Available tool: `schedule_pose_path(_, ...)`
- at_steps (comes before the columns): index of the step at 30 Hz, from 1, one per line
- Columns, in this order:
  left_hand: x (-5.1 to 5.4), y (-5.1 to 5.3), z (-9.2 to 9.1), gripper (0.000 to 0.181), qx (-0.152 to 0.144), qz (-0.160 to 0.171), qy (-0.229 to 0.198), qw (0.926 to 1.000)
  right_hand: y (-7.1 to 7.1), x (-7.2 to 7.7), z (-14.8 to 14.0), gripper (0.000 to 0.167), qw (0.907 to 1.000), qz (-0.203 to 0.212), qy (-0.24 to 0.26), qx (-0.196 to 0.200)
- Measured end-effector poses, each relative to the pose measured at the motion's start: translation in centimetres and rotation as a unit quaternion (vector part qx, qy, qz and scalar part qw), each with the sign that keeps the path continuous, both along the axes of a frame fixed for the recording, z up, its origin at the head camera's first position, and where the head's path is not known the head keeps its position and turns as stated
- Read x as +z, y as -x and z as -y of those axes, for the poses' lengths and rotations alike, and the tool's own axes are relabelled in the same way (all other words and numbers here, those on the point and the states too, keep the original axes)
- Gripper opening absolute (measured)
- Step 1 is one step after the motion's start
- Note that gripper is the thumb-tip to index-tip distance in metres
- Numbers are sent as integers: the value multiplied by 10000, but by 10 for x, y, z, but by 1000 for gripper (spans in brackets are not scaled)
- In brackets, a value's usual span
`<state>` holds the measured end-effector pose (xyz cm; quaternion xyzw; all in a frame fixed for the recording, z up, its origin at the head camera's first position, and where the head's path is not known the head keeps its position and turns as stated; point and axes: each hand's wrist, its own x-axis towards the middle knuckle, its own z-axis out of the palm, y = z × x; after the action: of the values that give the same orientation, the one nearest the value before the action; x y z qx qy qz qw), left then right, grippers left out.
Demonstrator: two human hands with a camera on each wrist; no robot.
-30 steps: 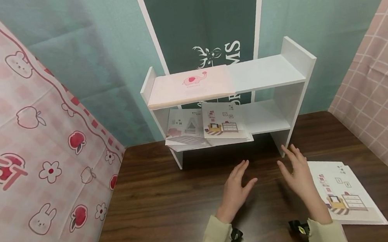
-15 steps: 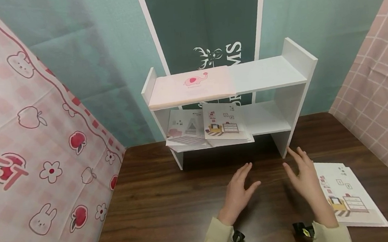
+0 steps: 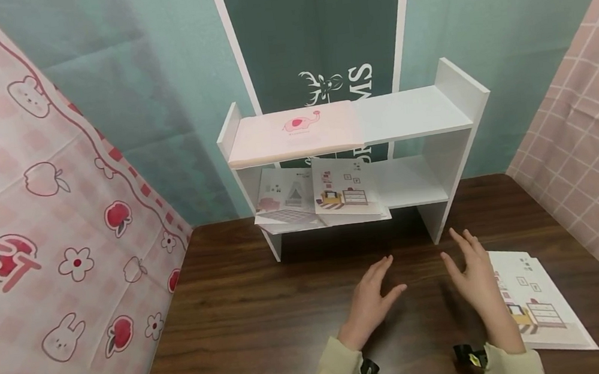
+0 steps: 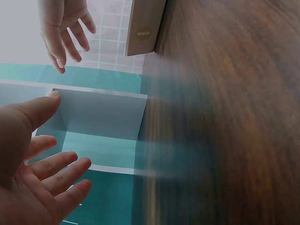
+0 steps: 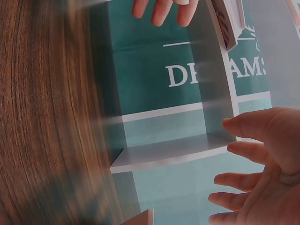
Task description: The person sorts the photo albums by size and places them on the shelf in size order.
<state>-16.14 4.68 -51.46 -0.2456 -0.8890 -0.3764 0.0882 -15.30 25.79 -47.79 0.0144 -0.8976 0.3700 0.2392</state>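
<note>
Over the wooden table, in front of a white shelf (image 3: 406, 113), both hands are held apart with nothing in them. The left hand (image 3: 369, 304) has its fingers extended and thumb spread; the left wrist view shows its palm and loose fingers (image 4: 61, 173). To its right, the right hand (image 3: 473, 278) has the same spread pose, just left of a stack of picture booklets (image 3: 546, 307) and partly covering it. On the middle shelf lie a grey-pink booklet (image 3: 285, 195) and a booklet with a yellow chair (image 3: 345, 188), overlapping others and jutting past the front edge.
A flat pink item with an elephant print (image 3: 294, 130) covers the left part of the top shelf. Pink patterned cloth (image 3: 79, 262) hangs at left, pink checked cloth (image 3: 589, 153) at right, and a green curtain (image 3: 161, 104) behind. Dark wooden table (image 3: 237, 325) lies below.
Both hands have drifted slightly to the right and a little nearer the person. The right hand shifted more. The booklets and shelf stay where they were.
</note>
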Motion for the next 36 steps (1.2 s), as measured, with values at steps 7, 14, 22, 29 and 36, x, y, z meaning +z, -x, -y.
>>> schedule_pose_path(7, 0, -1, -2, 61, -82, -66, 27, 9999, -2, -1, -4, 53, 9999, 167, -2, -13)
schedule_pose_path(14, 1, -1, -4, 61, -90, 63, 104, 9999, -4, -1, -7, 51, 9999, 113, -39, 9)
schedule_pose_path(22, -1, -3, -8, 62, -113, 251, 198, 9994, -7, -4, -12, 49, 9998, 174, -40, 8)
schedule_pose_path(29, 0, -3, -10, 63, -132, 249, 238, 9993, -9, -5, -15, 47, 9998, 176, -93, -81)
schedule_pose_path(36, -1, -5, -12, 63, -163, 269, 288, 9991, -12, -9, -17, 46, 9998, 167, -64, -109)
